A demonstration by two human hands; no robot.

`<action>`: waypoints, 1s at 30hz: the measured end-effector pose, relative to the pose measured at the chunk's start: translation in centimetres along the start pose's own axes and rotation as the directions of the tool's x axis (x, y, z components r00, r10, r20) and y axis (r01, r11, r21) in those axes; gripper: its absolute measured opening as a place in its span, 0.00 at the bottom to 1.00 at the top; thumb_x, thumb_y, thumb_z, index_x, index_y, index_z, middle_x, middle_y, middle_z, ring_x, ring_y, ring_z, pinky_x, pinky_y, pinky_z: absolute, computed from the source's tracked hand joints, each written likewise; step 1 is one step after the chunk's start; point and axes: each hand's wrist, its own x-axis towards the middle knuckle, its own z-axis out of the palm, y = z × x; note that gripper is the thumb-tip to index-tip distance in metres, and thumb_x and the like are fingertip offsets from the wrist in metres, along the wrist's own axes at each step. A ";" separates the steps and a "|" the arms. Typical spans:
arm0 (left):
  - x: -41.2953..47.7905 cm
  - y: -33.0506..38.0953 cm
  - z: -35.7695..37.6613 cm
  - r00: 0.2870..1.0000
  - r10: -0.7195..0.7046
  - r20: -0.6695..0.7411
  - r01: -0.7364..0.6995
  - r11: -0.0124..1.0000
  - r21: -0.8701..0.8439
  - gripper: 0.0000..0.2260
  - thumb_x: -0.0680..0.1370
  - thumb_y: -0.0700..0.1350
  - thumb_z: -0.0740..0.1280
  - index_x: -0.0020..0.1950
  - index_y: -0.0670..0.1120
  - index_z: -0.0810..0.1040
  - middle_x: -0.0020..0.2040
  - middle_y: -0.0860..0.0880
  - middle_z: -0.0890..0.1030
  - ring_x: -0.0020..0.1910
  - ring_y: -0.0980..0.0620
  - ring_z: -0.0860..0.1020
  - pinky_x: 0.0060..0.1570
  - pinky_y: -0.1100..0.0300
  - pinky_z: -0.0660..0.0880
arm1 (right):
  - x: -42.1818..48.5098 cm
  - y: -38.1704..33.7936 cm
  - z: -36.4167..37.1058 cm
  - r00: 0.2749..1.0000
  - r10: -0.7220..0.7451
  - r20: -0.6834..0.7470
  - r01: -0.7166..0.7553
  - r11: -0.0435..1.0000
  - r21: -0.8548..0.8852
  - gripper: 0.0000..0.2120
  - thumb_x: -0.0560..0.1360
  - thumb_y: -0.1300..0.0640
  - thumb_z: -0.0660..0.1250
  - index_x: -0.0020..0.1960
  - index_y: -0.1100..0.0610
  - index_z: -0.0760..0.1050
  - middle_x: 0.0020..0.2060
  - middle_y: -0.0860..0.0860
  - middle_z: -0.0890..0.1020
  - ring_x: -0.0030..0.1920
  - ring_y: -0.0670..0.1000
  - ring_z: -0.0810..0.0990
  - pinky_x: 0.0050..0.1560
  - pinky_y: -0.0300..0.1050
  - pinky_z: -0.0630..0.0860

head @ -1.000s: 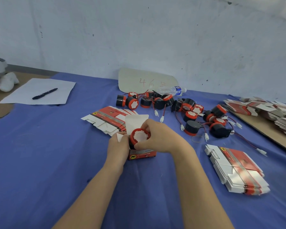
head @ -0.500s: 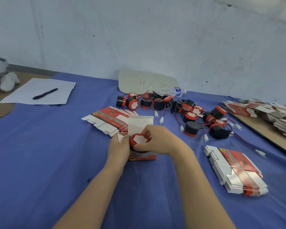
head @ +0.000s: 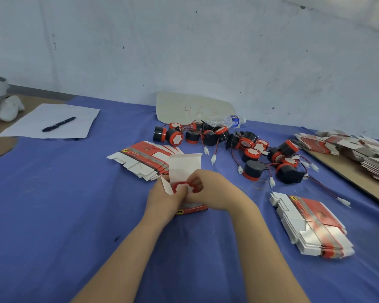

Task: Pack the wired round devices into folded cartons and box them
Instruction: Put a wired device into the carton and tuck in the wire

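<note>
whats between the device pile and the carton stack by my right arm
A rubber band and one plugged wire on bare blue cloth, head view.

Makeshift packing workshop: blue-clothed table [head: 53, 215], flat carton stacks [head: 311, 226], loose wired devices [head: 239, 147], scuffed wall [head: 184, 51].

Round device [head: 182, 187] body being hidden inside the carton [head: 185, 165], white bundle [head: 2, 101] at 9 o'clock being cropped, carton lettering being blurred.

The blue cloth-covered tabletop [head: 53, 215] carries a white paper sheet [head: 37, 125] at its far left and a scatter of black-and-red round wired devices [head: 252, 170] towards the wall, a clear plastic bottle [head: 225, 121] lying behind them. One stack of flat red-and-white cartons [head: 140, 158] lies left of centre, a second stack [head: 311, 228] nearer, on the right.
</note>
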 end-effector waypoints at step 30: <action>-0.1 -0.5 0.5 0.995 0.095 0.004 -0.095 0.994 0.051 0.12 0.76 0.42 0.66 0.58 0.51 0.70 0.53 0.52 0.79 0.48 0.57 0.77 0.39 0.68 0.73 | -2.5 0.6 -0.9 0.997 0.076 0.013 -0.077 0.977 0.199 0.08 0.75 0.63 0.60 0.49 0.50 0.72 0.28 0.48 0.82 0.23 0.43 0.73 0.25 0.34 0.69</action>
